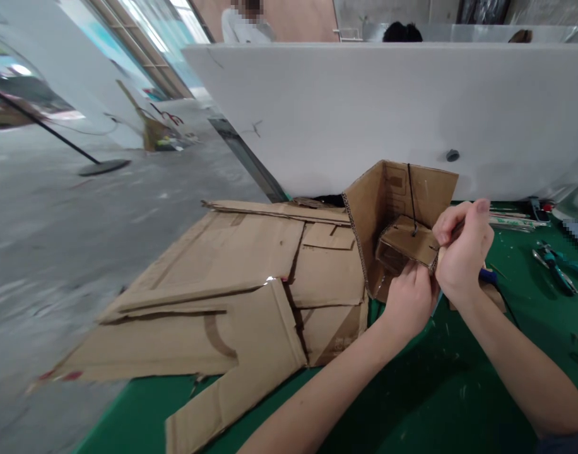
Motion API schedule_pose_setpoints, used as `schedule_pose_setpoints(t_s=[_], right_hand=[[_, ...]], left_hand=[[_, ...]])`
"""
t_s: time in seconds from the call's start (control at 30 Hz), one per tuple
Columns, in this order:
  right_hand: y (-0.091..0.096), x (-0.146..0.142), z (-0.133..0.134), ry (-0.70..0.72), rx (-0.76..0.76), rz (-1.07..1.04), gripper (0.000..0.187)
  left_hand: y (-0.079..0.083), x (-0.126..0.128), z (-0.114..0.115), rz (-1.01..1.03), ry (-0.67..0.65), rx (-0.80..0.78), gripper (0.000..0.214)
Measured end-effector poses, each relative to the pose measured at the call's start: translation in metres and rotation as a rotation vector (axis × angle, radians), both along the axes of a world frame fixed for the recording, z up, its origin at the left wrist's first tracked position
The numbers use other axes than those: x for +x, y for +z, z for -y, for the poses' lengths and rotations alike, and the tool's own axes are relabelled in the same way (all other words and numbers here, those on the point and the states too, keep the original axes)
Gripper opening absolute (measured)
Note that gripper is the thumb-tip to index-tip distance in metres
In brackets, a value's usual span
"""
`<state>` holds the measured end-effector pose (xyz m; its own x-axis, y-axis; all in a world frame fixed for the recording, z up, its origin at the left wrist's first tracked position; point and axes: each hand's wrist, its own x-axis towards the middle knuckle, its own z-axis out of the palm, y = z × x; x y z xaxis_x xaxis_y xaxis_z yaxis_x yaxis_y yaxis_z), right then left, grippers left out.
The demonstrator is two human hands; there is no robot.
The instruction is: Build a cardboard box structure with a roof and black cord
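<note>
Right of centre: left hand [411, 295] against cardboard box [405, 239], right hand [465, 252] curled at its corner; I can't tell either pinch. Hard pulling could tear it.

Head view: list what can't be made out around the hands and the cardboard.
All in the head view:
Left hand: fingertips hidden at the edge of the inner cardboard piece.
Right hand: whatever its curled fingers may hold is hidden by the hand itself.
Blue object: partly covered by the right wrist.
Printing on the flat cardboard: too faint and blurred to read.
Clear plastic item: cut off by the right edge.
</note>
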<state>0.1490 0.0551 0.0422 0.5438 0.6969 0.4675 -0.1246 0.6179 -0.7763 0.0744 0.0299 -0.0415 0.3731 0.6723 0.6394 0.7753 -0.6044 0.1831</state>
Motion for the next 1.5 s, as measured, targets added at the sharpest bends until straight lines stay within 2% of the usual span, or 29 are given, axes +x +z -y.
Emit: schedule_pose_setpoints(t_s=[0.2,0.47,0.8,0.9,1.07,1.2,1.37,1.5], right_hand=[[0.005,0.003,-0.001,0.057,-0.047,0.048,0.056],[0.008,0.005,-0.002,0.105,-0.060,0.023,0.049],[0.009,0.005,-0.001,0.130,-0.083,0.004,0.046],[0.008,0.007,-0.002,0.157,-0.074,-0.027,0.048],[0.005,0.010,-0.004,0.118,-0.054,0.013,0.050],[0.005,0.011,-0.002,0.103,-0.058,0.032,0.047],[0.007,0.015,-0.002,0.225,-0.021,0.073,0.034],[0.005,0.017,-0.005,0.310,-0.020,0.105,0.036]], left_hand=[[0.002,0.001,-0.001,0.017,-0.042,0.054,0.007],[-0.003,0.003,-0.002,-0.009,-0.024,0.113,0.009],[-0.004,0.003,-0.001,0.008,-0.064,0.106,0.012],[-0.002,0.003,0.001,0.019,-0.061,0.026,0.012],[0.005,0.004,0.009,0.086,-0.047,-0.220,0.011],[0.006,0.007,0.014,0.180,-0.045,-0.281,0.018],[0.001,0.007,0.016,0.358,-0.053,-0.336,0.013],[0.006,0.005,0.018,0.595,-0.131,-0.478,0.016]])
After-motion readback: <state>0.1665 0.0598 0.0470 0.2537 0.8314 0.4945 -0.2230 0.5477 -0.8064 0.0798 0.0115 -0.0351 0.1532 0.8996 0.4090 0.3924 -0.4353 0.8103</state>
